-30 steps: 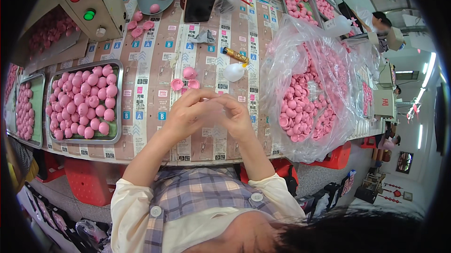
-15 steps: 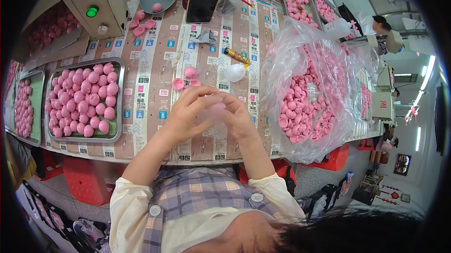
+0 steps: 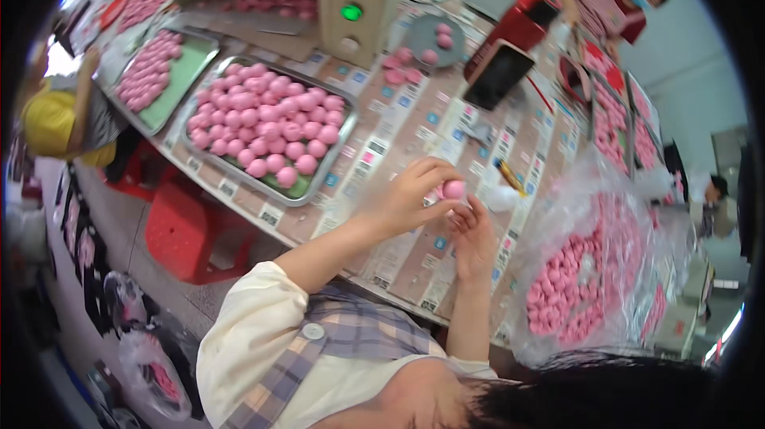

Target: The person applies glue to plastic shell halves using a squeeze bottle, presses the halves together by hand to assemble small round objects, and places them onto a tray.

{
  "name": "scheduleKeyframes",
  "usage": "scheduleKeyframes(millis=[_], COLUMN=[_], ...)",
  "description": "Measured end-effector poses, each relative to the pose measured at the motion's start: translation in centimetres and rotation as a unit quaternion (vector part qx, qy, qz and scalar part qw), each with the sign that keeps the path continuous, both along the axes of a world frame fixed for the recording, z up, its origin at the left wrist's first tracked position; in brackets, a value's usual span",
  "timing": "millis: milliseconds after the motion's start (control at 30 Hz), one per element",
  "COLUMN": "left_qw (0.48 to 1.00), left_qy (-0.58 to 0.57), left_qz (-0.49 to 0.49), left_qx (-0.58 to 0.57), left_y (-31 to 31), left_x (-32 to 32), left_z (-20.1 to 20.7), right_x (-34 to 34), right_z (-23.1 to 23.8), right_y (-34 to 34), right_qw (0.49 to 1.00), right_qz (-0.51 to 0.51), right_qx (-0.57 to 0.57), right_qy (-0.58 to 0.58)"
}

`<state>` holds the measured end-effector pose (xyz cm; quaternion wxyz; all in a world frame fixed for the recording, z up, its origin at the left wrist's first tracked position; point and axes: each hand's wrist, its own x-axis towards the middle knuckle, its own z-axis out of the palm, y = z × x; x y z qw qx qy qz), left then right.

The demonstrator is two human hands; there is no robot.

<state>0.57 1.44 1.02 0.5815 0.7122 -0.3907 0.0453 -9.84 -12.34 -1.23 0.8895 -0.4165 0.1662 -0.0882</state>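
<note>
A glossy pink ball (image 3: 454, 190) shows at the fingertips of my left hand (image 3: 414, 196), whose index finger and thumb are bent round it. More pink shows between that finger and thumb; whether it is held or lies on the table I cannot tell. Just below the ball is my right hand (image 3: 473, 239), its fingers curled in close to the left thumb. What those fingers hold, if anything, is hidden. Beside them on the table stands a small white bottle (image 3: 502, 199), with a gold tube (image 3: 510, 177) just beyond it.
On the left sits a metal tray (image 3: 296, 199) of pink balls, below a machine box (image 3: 362, 31) with red and green lights. Farther off are a grey plate (image 3: 414, 40) and a phone (image 3: 500, 76). A clear plastic bag (image 3: 629, 301) of pink pieces fills the right.
My view has swung left and tilted, so the tray and machine appear farther right. Both hands remain close together, now with the pink ball plainer at the left fingertips.
</note>
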Motion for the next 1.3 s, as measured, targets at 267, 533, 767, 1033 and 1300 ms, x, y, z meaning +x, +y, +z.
scheduleKeyframes(millis=[267,533,767,1033,1300], left_qw=[0.875,0.82,0.976,0.958,0.974], left_qy=[-0.13,-0.181,-0.005,-0.015,0.089], left_qz=[0.438,0.515,0.105,0.014,0.015], left_qx=[0.161,0.176,0.193,0.287,0.209], left_y=[13.0,15.4,5.4,0.4,0.1], left_x=[8.2,9.6,6.0,3.5,3.3], left_z=[2.5,1.8,-0.6,-2.0,-1.2], right_x=[0.0,0.0,-0.3,0.8,2.7], right_z=[-0.4,0.2,1.8,-1.8,-2.3], right_y=[0.5,0.2,-2.9,-7.0,-6.7], right_qw=[0.995,0.984,0.859,0.849,0.862], right_qz=[0.051,-0.036,-0.356,-0.206,-0.102], right_qx=[-0.069,-0.171,-0.366,-0.484,-0.489], right_qy=[-0.057,-0.044,-0.042,0.05,0.09])
